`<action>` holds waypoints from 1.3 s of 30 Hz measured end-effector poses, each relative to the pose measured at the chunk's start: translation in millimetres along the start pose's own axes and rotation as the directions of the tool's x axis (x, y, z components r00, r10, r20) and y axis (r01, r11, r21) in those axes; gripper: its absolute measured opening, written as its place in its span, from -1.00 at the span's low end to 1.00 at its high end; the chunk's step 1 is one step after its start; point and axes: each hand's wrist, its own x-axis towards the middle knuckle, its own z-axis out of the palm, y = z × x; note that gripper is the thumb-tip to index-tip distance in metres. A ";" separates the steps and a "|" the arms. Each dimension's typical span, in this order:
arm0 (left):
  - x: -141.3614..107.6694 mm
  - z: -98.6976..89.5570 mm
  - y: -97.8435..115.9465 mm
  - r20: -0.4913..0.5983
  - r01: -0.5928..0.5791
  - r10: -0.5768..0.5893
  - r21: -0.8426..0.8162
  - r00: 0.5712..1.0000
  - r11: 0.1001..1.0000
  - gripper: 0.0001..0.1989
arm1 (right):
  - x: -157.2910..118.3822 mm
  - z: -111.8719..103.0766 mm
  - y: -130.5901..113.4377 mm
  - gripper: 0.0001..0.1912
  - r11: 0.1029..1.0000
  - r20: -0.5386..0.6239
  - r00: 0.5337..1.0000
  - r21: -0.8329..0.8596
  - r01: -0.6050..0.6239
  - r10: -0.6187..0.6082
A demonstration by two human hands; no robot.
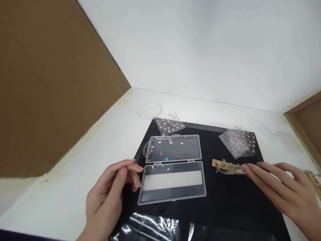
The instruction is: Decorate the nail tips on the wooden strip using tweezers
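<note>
Left hand (110, 190) half-curled, looks bare; box (173, 199) just beside it already open, gems (171, 143) remaining inside. Right hand (281, 182) covers studded strip's (222, 164) end, can't tell grip.

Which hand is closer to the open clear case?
Left: the left hand is just left of the case; the right hand is farther off, to its right, by the tan strip.

Left hand (109, 190) and right hand (292, 192) are bare, slim-fingered.
</note>
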 end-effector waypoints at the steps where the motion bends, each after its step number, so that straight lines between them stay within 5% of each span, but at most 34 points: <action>1: 0.0 -0.7 -0.8 0.005 0.000 0.000 -0.003 1.000 1.000 -0.78 | -0.7 1.7 1.9 -0.20 1.000 -0.014 1.000 0.004 -0.006 0.006; 10: -2.8 2.7 -0.2 0.035 -0.008 0.008 -0.001 0.999 1.000 -0.71 | 23.7 -2.5 14.3 -0.51 0.986 -0.106 0.994 0.163 0.036 -0.018; 16: -4.2 5.2 2.2 0.065 -0.014 0.015 -0.027 0.998 1.000 -0.66 | 36.6 -0.8 17.9 -0.82 0.807 0.097 0.936 0.482 -0.341 0.337; 26: -6.3 4.0 4.8 0.153 0.025 -0.019 -0.038 0.988 0.999 -0.63 | 60.1 12.7 36.6 -0.39 0.582 0.542 0.771 0.524 -0.621 0.334; 32: -20.5 20.1 34.0 0.060 0.193 -0.189 -0.056 0.980 0.980 -0.78 | 65.4 8.5 44.4 -0.34 0.549 0.652 0.696 0.479 -0.685 0.300; 39: -23.3 22.9 44.7 0.083 0.248 -0.245 -0.030 0.966 0.968 -0.77 | 75.7 10.3 58.9 -0.42 0.561 0.739 0.627 0.418 -0.714 0.248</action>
